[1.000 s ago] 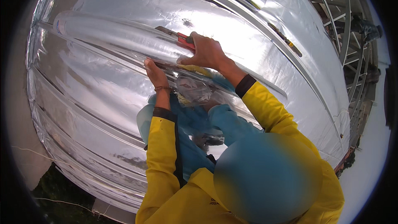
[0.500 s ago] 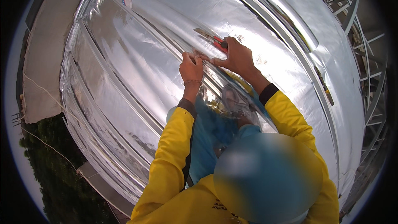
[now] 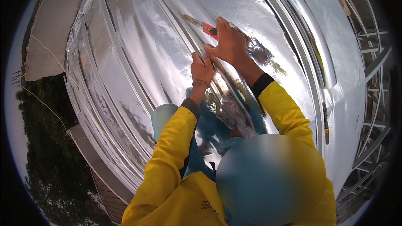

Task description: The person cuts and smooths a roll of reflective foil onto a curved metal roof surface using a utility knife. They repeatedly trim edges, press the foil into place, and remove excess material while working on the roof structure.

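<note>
My right hand (image 3: 232, 44) is closed around a red utility knife (image 3: 209, 30); its worn metal front end points up and left over the foil. The thumb of that hand reaches down to a raised metal strip. Just below and to the left, my left hand (image 3: 202, 68) is closed at the same strip, fingers curled in a pinch on the shiny silver foil sheet (image 3: 167, 46). The exact foil edge under those fingertips is hidden. Below my hands, the foil shows blurry reflections of blue and yellow clothing.
A long roll of silver foil (image 3: 312, 33) lies along the right. Below it, a second cutter with a dark and yellow body (image 3: 326, 123) rests by a metal strip. Steel framing (image 3: 372, 79) stands beyond the right edge; a concrete ledge (image 3: 56, 29) and trees (image 3: 46, 138) lie left.
The view has shifted, so the foil roll and second cutter sit lower. My right hand with the utility knife has moved up and left relative to my left hand, which stays pinched at the strip.
</note>
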The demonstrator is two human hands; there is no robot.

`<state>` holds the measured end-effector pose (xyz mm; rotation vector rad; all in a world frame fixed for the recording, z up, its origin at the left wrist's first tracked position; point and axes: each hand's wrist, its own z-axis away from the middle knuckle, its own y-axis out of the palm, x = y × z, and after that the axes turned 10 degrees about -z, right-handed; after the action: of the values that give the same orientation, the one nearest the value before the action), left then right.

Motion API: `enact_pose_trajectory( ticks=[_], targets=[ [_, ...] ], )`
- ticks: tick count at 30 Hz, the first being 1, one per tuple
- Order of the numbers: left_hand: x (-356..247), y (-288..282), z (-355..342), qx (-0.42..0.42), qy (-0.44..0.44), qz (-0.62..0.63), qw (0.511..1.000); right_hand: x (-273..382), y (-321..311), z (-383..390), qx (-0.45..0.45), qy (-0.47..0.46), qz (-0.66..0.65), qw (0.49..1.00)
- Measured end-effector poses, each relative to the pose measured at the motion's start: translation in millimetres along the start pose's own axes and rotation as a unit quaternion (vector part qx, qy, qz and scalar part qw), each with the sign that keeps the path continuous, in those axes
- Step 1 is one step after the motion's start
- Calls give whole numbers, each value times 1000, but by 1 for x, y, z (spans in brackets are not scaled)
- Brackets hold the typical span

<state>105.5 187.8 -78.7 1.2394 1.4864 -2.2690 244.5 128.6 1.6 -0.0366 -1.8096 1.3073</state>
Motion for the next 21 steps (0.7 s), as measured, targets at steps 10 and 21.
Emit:
enact_pose_trajectory(
  ticks=[10,21],
  targets=[
    [-15,-34,-11,41,112,-110,987,-7,33,-103,-23,-31,-51,998],
    [-6,-22,-33,-3,14,-50,999,2,31,-120,17,5,-63,998]
  ],
)
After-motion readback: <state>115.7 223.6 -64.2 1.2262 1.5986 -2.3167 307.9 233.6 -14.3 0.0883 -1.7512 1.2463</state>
